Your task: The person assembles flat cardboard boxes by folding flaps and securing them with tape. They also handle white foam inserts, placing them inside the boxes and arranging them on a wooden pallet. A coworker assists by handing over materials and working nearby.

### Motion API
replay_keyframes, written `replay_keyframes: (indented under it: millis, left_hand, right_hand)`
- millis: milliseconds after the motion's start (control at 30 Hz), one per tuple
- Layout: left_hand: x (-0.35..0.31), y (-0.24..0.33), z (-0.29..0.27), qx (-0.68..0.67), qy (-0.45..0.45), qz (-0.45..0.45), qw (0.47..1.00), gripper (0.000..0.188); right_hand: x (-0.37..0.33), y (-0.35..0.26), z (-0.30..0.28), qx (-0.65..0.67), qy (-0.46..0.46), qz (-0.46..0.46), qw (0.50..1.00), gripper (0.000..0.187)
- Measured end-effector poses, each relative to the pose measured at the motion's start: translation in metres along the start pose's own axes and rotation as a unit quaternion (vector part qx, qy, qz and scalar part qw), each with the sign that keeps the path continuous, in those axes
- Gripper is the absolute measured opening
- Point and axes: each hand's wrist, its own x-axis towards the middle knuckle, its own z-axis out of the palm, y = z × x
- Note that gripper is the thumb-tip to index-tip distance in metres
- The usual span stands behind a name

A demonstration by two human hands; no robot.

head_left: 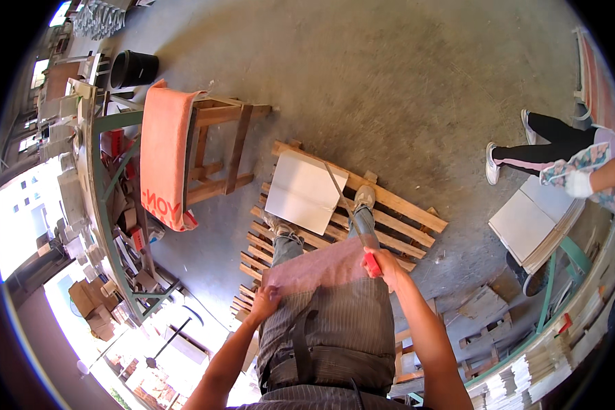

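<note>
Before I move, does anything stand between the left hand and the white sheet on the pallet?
Yes: in view, the pink sheet, touching the left hand, and past it the left leg, before the white sheet.

A concrete floor (389,82) carries a slatted wooden pallet (406,220). Directly on the pallet lie a white, flat-topped stack (304,191) and the person's shoes (365,197). Left of the pallet, a wooden stand (241,147) bears a draped orange cloth (167,147). Right of the pallet, a green-legged bench (576,255) bears pale boards (519,224).
</note>
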Motion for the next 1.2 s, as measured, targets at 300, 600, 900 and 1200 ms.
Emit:
replay_keyframes:
  millis: [300, 600, 900, 1200]
  left_hand:
    - [0.043, -0.010, 0.017, 0.091, -0.061, -0.097, 0.989, 0.061]
    - [0.039, -0.048, 0.025, 0.223, -0.020, -0.054, 0.973, 0.059]
    - [0.041, -0.050, 0.021, 0.227, -0.012, -0.041, 0.973, 0.061]
    - [0.045, -0.054, 0.018, 0.223, -0.017, -0.041, 0.974, 0.060]
  right_hand:
    - [0.163, 0.022, 0.015, 0.118, 0.031, 0.027, 0.992, 0.039]
    - [0.278, 0.002, 0.039, 0.145, 0.106, 0.056, 0.982, 0.033]
    - [0.321, -0.014, 0.045, 0.161, 0.104, 0.097, 0.977, 0.031]
    - [0.329, -0.035, 0.049, 0.134, 0.127, 0.143, 0.972, 0.033]
